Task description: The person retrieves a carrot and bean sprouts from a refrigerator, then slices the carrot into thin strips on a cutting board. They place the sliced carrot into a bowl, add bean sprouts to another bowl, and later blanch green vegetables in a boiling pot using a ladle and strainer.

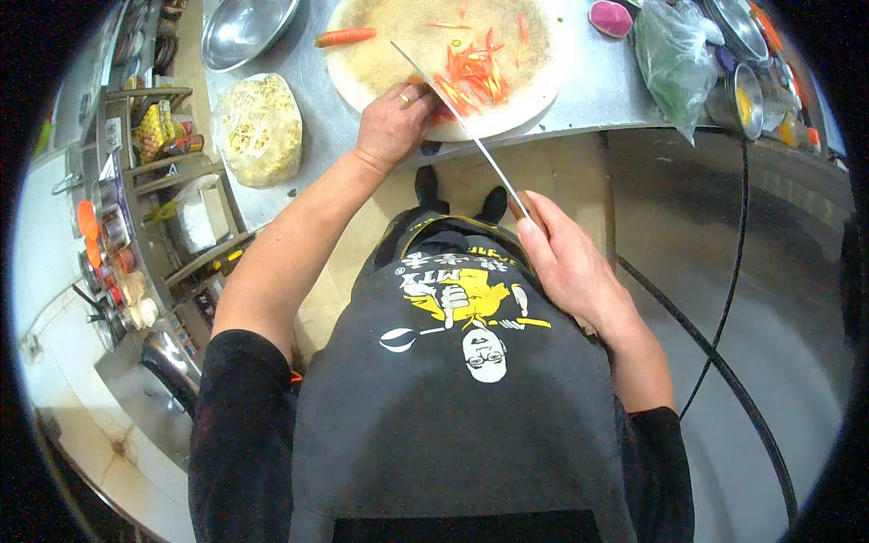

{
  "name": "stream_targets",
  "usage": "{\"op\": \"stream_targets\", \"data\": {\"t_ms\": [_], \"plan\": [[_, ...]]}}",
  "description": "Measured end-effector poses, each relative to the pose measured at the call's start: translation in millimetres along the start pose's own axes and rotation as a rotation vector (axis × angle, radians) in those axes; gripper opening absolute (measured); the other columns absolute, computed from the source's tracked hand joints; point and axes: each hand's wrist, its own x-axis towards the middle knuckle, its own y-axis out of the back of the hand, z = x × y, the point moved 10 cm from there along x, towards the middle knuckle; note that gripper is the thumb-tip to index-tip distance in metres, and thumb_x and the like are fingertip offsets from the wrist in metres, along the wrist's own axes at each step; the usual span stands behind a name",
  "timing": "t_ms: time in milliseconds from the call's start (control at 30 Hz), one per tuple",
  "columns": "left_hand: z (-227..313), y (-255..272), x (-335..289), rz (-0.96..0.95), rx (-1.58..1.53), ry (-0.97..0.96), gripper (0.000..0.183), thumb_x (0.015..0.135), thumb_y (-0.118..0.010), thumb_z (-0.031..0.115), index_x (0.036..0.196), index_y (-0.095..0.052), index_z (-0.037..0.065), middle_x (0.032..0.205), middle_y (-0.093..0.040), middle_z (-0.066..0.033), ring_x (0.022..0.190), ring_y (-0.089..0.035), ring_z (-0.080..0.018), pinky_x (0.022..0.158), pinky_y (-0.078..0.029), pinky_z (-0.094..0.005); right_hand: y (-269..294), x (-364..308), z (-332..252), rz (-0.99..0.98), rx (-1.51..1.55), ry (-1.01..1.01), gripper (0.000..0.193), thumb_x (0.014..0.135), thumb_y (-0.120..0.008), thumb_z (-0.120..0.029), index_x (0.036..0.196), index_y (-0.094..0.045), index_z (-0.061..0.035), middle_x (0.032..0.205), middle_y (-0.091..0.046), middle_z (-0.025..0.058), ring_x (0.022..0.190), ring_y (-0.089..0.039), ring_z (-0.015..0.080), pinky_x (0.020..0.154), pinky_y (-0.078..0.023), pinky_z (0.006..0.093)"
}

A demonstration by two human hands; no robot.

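My right hand (575, 262) is wrapped round the brown handle of a kitchen knife (490, 157). The blade, seen nearly edge-on as a thin line, slants up and left across the near part of a round cutting board (534, 101). Left of the blade, my left hand (394, 118) rests at the board's near edge, wearing a ring, its fingers curled down. Orange carrot shows beside those fingers, though the fingertips are mostly hidden. Beyond the blade lies a pile of carrot shreds (475, 72). A carrot piece (347, 36) sits at the board's left rim.
On the metal table (312, 100) stand a steel bowl (244, 32) and a bag of pale yellow food (261, 131). A bag of greens (674, 59), a pink cut vegetable (610, 18) and steel containers (738, 100) are at right. Shelves (176, 172) flank the left; a black hose (724, 362) hangs right.
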Motion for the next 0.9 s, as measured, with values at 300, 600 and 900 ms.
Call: {"op": "stream_targets", "data": {"t_ms": [300, 600, 900], "plan": [[-5, 0, -4, 0.012, 0.003, 0.075, 0.027, 0.073, -0.070, 0.016, 0.099, -0.065, 0.012, 0.106, -0.063, -0.0044, 0.091, -0.063, -0.0234, 0.072, -0.055, -0.0337, 0, -4, -6, -0.067, -0.025, -0.072, 0.043, 0.100, -0.044, -0.027, 0.134, -0.044, -0.0016, 0.117, -0.061, 0.0215, 0.111, -0.058, 0.0334, 0.095, -0.044, 0.0385], [-4, 1, -6, 0.029, -0.030, 0.049, 0.026, 0.074, -0.070, 0.016, 0.099, -0.066, 0.010, 0.102, -0.064, -0.0060, 0.091, -0.062, -0.0257, 0.074, -0.054, -0.0359, -10, 6, 16, -0.044, -0.033, -0.116, 0.040, 0.100, -0.043, -0.025, 0.132, -0.046, -0.0013, 0.125, -0.058, 0.0218, 0.118, -0.055, 0.0335, 0.099, -0.042, 0.0390], [-5, 0, -8, 0.018, -0.090, 0.061, 0.025, 0.075, -0.069, 0.015, 0.099, -0.064, 0.009, 0.101, -0.063, -0.0082, 0.090, -0.061, -0.0267, 0.073, -0.054, -0.0372, -13, 14, 21, -0.009, -0.042, -0.058, 0.041, 0.097, -0.045, -0.029, 0.132, -0.044, -0.0066, 0.109, -0.062, 0.0282, 0.104, -0.058, 0.0452, 0.089, -0.046, 0.0486]]}}
